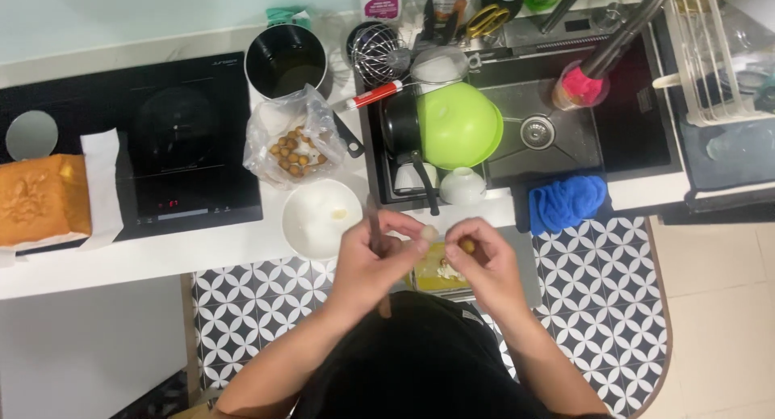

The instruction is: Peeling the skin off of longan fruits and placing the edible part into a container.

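White counter (97, 266) runs along a pale wall (121, 15), black cooktop (178, 136) set in, dark sink (565, 136) alongside, patterned black-and-white mat (597, 290) over beige floor (718, 306).

A white kitchen counter (202, 253) holds a black induction hob (182, 140), a golden cake on white paper (40, 199), a white bowl (321, 217), a bag of small brown fruits (295, 148) and a black pot (285, 61).

Pale peeled fruit (429, 232) pinched at the left hand (373, 261) fingertips; small brown fruit (467, 245) held in the right hand (483, 261).
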